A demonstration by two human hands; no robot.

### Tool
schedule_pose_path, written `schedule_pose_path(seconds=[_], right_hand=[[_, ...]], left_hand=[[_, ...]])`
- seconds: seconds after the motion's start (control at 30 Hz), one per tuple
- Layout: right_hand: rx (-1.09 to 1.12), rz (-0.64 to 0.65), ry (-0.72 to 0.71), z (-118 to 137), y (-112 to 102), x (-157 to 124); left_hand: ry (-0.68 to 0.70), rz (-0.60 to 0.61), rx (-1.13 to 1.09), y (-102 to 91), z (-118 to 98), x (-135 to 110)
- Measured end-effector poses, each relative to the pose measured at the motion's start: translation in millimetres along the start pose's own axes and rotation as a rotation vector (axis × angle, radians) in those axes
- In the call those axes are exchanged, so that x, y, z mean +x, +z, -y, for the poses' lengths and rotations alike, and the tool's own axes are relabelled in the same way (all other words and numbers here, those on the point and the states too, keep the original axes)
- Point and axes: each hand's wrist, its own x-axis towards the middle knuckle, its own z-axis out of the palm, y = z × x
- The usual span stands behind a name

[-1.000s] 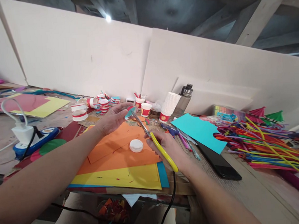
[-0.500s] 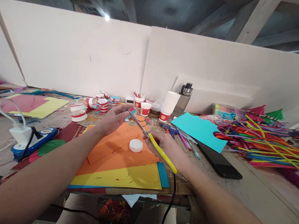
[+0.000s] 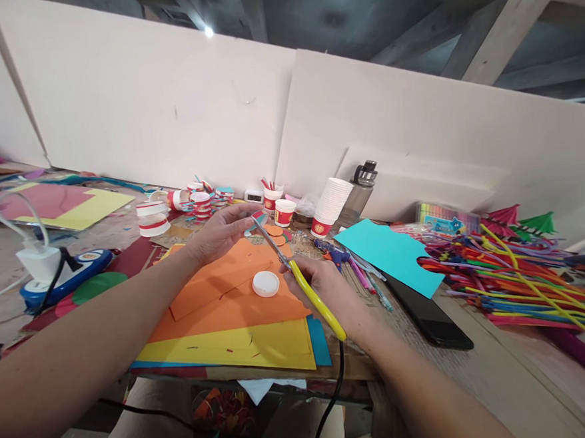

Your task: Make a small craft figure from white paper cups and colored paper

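My right hand [image 3: 327, 290] grips yellow-handled scissors [image 3: 296, 272], blades pointing up and away to a small teal and red paper piece [image 3: 258, 220]. My left hand [image 3: 220, 232] pinches that piece between thumb and fingers, above a stack of orange paper [image 3: 228, 297]. A white round lid [image 3: 266, 284] lies on the orange sheets, just left of the scissors. Yellow paper [image 3: 231, 350] and a blue sheet sit beneath the orange ones.
A teal sheet [image 3: 390, 252], a black phone [image 3: 427, 316] and a heap of coloured pipe cleaners [image 3: 521, 276] lie to the right. Stacked paper cups [image 3: 332, 203], a bottle [image 3: 361, 191] and cut cup rings [image 3: 153, 219] stand behind. A power strip with charger [image 3: 50, 272] sits left. A black cable [image 3: 330, 403] hangs off the front edge.
The scissor blades and the paper piece have shifted slightly left and up; both hands keep their grip and have hardly moved.
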Motion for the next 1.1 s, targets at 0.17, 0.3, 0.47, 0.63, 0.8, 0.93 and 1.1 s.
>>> schedule_pose_path(seconds=[0.17, 0.3, 0.47, 0.63, 0.8, 0.93, 1.1], right_hand=[[-0.002, 0.006, -0.012, -1.8, 0.2, 0.5], [-0.011, 0.011, -0.004, -2.8, 0.3, 0.4], [-0.008, 0.011, 0.0, -2.0, -0.8, -0.5], [-0.01, 0.018, 0.02, -1.1, -1.4, -0.8], [-0.012, 0.022, 0.044, -0.9, -1.8, -0.8], [-0.018, 0.023, 0.045, 0.0, -2.8, -1.1], [-0.013, 0.008, 0.041, -1.3, -2.1, -1.0]], left_hand=[[0.005, -0.003, 0.02, -0.2, 0.4, -0.1], [-0.007, -0.006, 0.031, 0.7, 0.2, -0.2], [-0.005, 0.003, 0.025, 1.4, -0.5, -0.2], [-0.015, 0.007, 0.018, 0.9, -0.8, 0.4], [-0.012, 0.013, -0.002, 0.2, 1.4, 0.5], [-0.016, 0.006, -0.017, -0.6, 2.9, 0.1], [-0.01, 0.013, -0.034, -0.3, 3.2, 0.2]])
